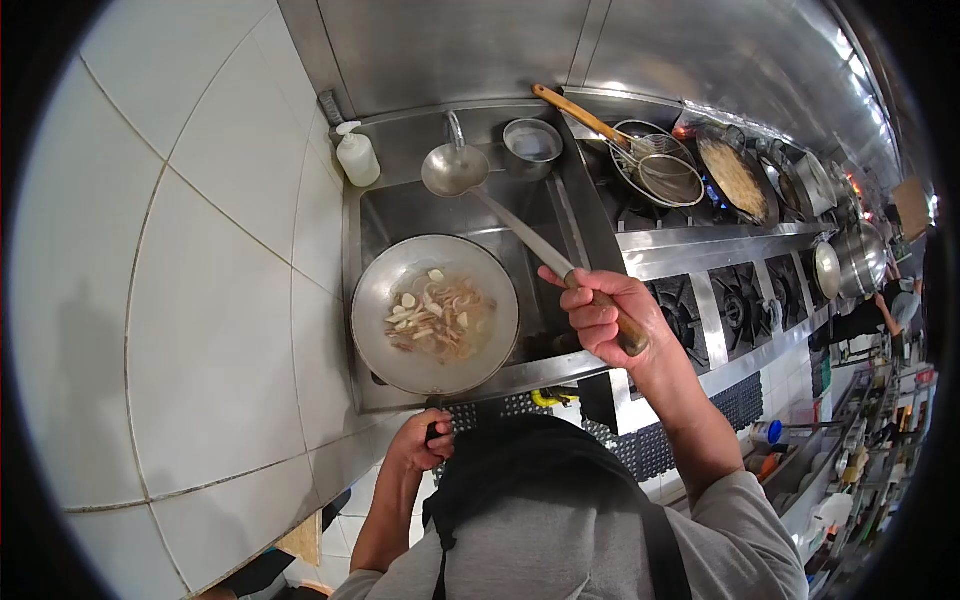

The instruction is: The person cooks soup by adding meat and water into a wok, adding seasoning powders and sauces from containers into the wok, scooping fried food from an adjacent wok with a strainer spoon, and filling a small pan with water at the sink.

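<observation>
So, tiled wall [220, 260] crowds the pan [375, 350] on the left; pan's over the sink [537, 300], pale slices [435, 312] inside. Left hand [418, 443] has fingers curled in round a mostly hidden handle [433, 432]. Sink floor shows right of the pan; bowl's [532, 142] contents are murky. Right hand [612, 315] wraps the ladle [525, 232] snugly. Far-right shelves [865, 460] blur.

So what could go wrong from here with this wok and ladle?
The wide grey metal wok is over the rectangular steel sink, so a tilt might spill the pale sliced food inside. The long, round-bowled metal ladle is close by the curved steel faucet and could knock it. The pale plastic pump bottle stands near the sink's far left corner, where a wide swing might topple it.
</observation>
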`<state>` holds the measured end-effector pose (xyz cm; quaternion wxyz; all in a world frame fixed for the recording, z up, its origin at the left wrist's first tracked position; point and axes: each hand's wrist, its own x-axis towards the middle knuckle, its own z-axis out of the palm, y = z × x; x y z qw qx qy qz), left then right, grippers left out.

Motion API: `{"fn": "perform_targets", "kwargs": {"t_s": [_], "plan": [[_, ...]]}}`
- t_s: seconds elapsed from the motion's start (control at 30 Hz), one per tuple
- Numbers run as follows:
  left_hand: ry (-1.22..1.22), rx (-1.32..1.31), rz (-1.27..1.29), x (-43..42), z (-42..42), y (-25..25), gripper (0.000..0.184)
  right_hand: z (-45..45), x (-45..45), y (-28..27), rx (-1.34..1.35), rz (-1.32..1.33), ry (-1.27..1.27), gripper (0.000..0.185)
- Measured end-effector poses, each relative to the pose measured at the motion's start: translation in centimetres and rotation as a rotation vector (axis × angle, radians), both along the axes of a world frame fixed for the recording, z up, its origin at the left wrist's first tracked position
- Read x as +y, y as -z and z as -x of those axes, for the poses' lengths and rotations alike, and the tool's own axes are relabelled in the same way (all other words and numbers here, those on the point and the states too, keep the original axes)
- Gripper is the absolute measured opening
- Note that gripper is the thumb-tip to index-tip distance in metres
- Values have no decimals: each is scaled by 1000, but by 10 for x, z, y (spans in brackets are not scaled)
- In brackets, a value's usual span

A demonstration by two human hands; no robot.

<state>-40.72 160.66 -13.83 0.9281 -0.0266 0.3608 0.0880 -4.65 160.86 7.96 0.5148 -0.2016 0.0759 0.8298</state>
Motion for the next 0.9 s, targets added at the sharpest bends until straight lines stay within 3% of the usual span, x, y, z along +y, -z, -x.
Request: {"fn": "perform_targets", "kwargs": {"t_s": [0.27, 0.9], "plan": [[16, -33, 9, -5, 3, 7, 22, -5, 4, 2, 103, 55, 36, 35], [15, 11, -2, 0, -8, 4, 20, -14, -3, 26, -11, 120, 19, 32]]}}
